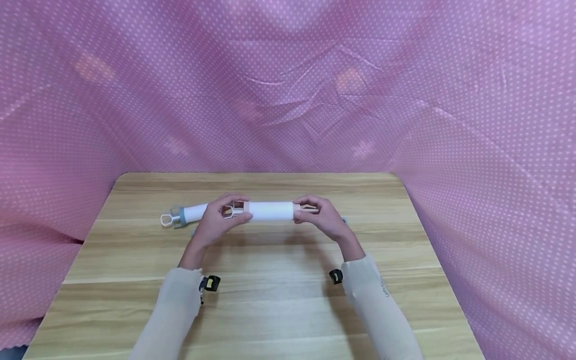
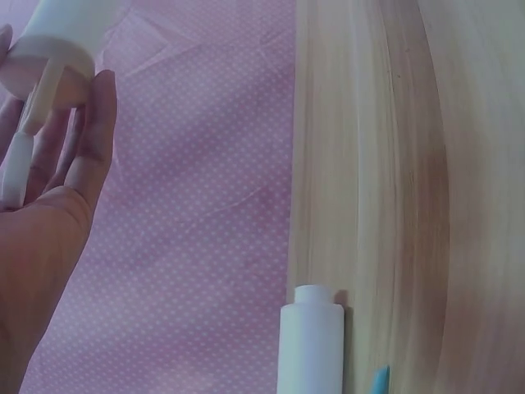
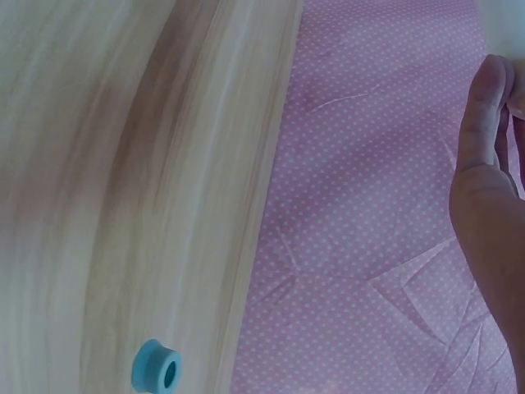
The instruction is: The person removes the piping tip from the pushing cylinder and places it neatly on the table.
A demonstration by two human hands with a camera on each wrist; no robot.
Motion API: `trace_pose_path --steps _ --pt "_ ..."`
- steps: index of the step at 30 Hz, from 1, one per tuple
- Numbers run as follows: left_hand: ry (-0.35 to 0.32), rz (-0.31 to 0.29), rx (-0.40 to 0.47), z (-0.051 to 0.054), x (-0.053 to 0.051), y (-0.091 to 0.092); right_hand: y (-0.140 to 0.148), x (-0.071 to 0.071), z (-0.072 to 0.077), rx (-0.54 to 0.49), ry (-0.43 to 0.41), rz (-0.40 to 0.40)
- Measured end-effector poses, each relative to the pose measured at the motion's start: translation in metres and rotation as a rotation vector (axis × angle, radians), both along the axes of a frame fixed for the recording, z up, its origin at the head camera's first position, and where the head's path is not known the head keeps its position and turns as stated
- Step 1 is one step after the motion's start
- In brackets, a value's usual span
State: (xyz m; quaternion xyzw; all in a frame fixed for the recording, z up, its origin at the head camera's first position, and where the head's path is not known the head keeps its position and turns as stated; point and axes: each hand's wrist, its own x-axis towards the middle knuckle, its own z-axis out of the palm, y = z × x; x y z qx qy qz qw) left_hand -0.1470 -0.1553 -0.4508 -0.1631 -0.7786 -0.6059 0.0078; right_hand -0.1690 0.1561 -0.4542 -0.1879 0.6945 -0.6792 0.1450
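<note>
Held level above the table is a white tube with pink ends (image 1: 271,211), a pale loop handle at its left and a thin nozzle-like tip at its right. My left hand (image 1: 217,218) grips the left pink collar between thumb and fingers, the handle inside the palm. At the other end, my right hand (image 1: 325,218) pinches the pink cap. The left wrist view shows the pink collar (image 2: 49,70) and a pale rod running down into the palm. Only a corner of the tube (image 3: 502,29) appears in the right wrist view, touched by the fingertips.
A second white tube (image 1: 195,213) with a blue-grey collar and loop handle lies behind my left hand. A teal piece (image 2: 381,381), partly cut off, lies near its neck. Beyond my right wrist sits a small teal ring-shaped part (image 3: 156,367). Pink dotted cloth (image 1: 288,100) surrounds the wooden table (image 1: 279,310).
</note>
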Motion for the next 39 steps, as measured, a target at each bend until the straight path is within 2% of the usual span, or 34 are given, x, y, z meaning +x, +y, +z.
trace_pose_path --steps 5,13,17,21,25,28,33,39 --pt "0.016 0.009 -0.009 0.001 0.0 0.001 -0.002 0.001 0.003 -0.008 0.028 -0.016" --pt "0.065 0.09 -0.034 0.002 0.0 0.008 -0.003 0.004 0.002 0.01 0.117 -0.065" --pt "0.068 0.123 -0.067 0.016 0.008 0.014 -0.005 0.005 0.001 0.008 0.222 -0.078" --pt "0.076 0.125 -0.045 0.031 0.016 0.016 -0.005 0.006 0.001 0.011 0.29 -0.063" --pt "0.089 0.113 -0.001 0.035 0.016 0.015 -0.003 0.006 0.004 -0.024 0.239 -0.044" --pt "0.105 0.109 0.026 0.034 0.014 0.014 -0.004 0.004 0.005 -0.062 0.181 -0.063" --pt "0.118 0.089 0.054 0.031 0.012 0.013 -0.005 -0.001 0.005 -0.023 0.135 -0.122" --pt "0.107 0.078 0.027 0.031 0.011 0.015 -0.004 -0.003 0.004 0.008 0.083 -0.155"
